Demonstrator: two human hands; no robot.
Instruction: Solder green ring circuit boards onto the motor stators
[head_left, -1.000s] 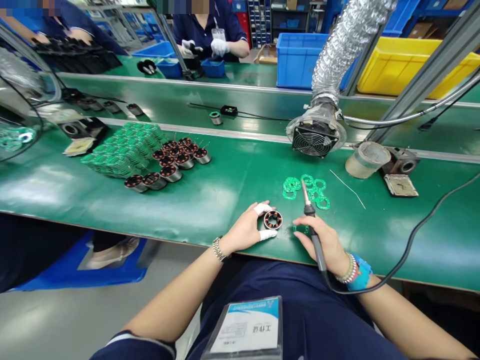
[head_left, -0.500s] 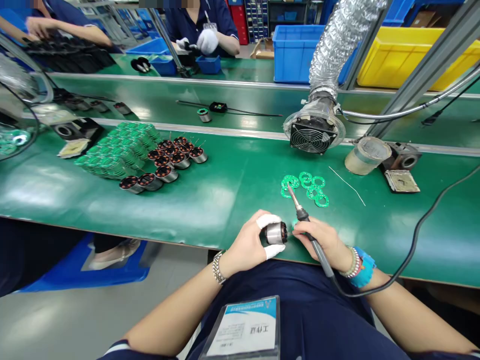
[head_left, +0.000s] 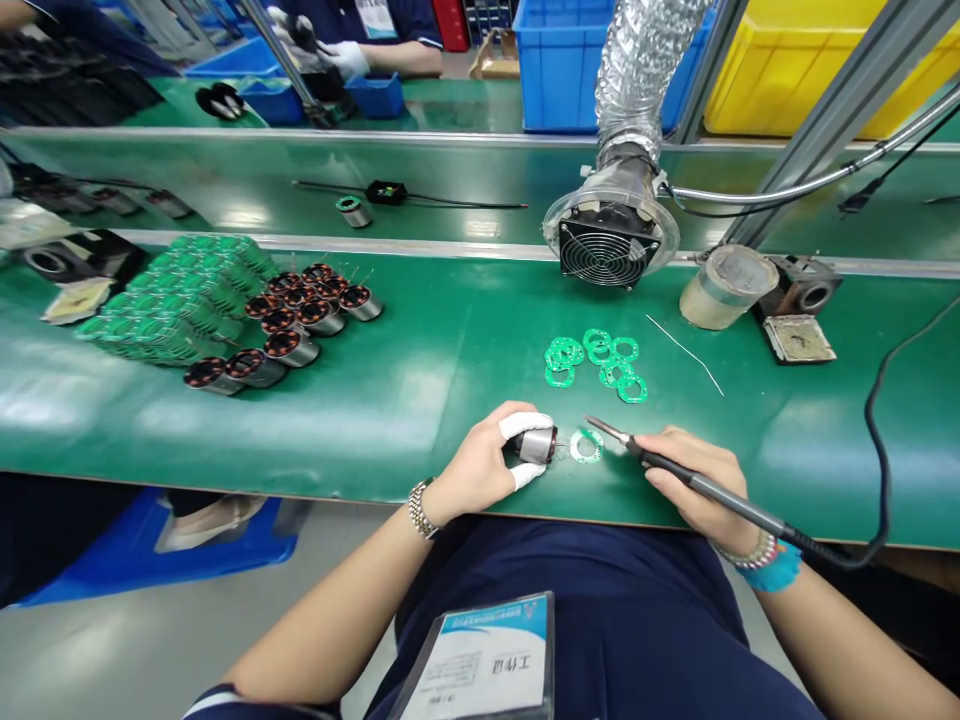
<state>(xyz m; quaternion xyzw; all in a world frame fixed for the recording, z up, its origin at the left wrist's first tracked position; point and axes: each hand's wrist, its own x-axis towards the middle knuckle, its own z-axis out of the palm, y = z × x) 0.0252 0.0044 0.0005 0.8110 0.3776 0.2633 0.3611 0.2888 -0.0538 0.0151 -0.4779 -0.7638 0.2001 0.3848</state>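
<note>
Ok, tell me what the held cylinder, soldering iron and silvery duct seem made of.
Cylinder: satin metal side, perhaps steel, from its soft grey sheen. Soldering iron: tip apparently metal, by its dull shine; handle matte dark, perhaps plastic or rubber. Duct: crinkled, shiny silver, likely aluminium foil.

Sideways silver stator (head_left: 535,446), green ring (head_left: 575,447), soldering iron (head_left: 703,487)

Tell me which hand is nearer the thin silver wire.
Right. The right hand, holding the soldering iron, is on the person's side of the silver wire; the left hand, holding the metal cylinder, is farther off, to the wire's left.
</note>
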